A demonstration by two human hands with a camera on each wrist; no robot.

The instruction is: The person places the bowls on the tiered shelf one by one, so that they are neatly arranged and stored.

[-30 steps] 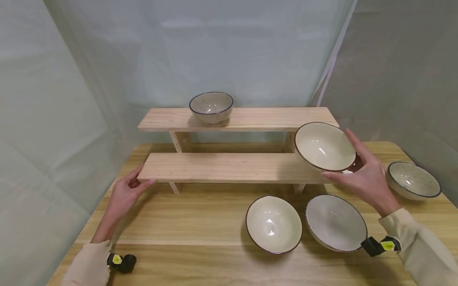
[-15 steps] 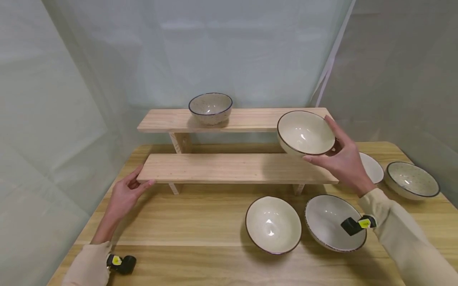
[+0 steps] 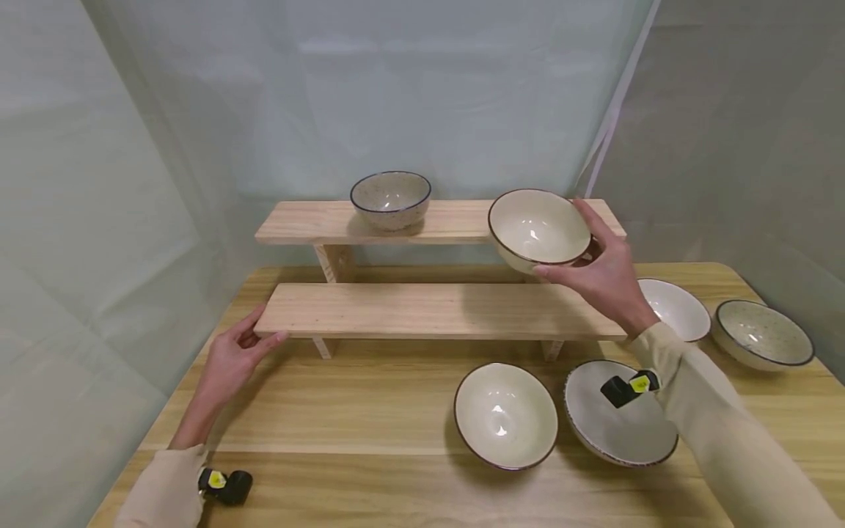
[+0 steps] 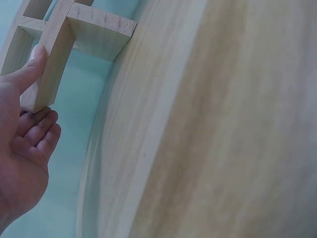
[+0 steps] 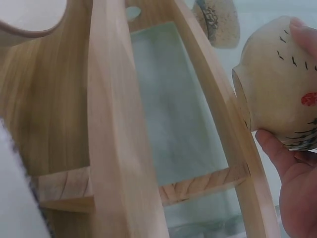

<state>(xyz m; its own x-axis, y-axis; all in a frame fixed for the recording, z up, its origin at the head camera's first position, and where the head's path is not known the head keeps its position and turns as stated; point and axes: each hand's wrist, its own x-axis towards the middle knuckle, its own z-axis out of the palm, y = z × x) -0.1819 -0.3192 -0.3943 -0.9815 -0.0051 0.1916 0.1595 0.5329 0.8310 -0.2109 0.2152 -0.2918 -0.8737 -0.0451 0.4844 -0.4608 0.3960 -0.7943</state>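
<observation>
My right hand (image 3: pixel 606 275) holds a cream bowl (image 3: pixel 540 227) with a dark brown rim by its right side, over the right part of the upper shelf (image 3: pixel 455 220). In the right wrist view this bowl's outside (image 5: pixel 277 84) shows painted black marks and a red spot; its foot lies close to the shelf's edge, and I cannot tell whether they touch. My left hand (image 3: pixel 231 359) grips the left end of the lower shelf (image 3: pixel 396 312), the thumb on one face and the fingers curled at the other in the left wrist view. A speckled blue-rimmed bowl (image 3: pixel 391 202) stands on the upper shelf.
On the wooden table (image 3: pixel 330 469) before the stand are a second cream bowl (image 3: pixel 505 416) and a grey-white bowl (image 3: pixel 614 425), partly behind my right wrist. Further right sit a white bowl (image 3: pixel 676 312) and a speckled dark-rimmed bowl (image 3: pixel 764 334). Pale curtains (image 3: pixel 462 95) hang behind.
My right hand has carried the cream bowl left and up, from the stand's right end to over the upper shelf. The white bowl behind it has come into view. My left hand stays put.
</observation>
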